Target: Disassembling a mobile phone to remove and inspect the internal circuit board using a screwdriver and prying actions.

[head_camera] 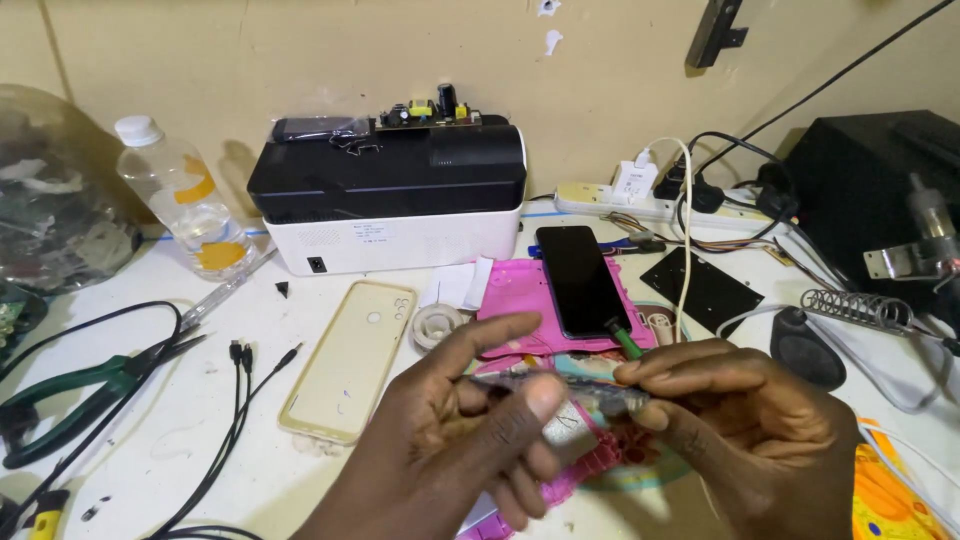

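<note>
Head view: left hand (470, 440) and right hand (750, 430) each pinch a blurred thin strip (580, 392) between fingertips.

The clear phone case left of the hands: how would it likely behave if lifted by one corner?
The phone case looks thin and translucent, so probably soft and apt to flex or droop. It lies flat as an empty shell, so likely light and unlikely to roll.

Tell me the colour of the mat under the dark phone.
Pink; the mat under the phone shows best in the head view.
</note>
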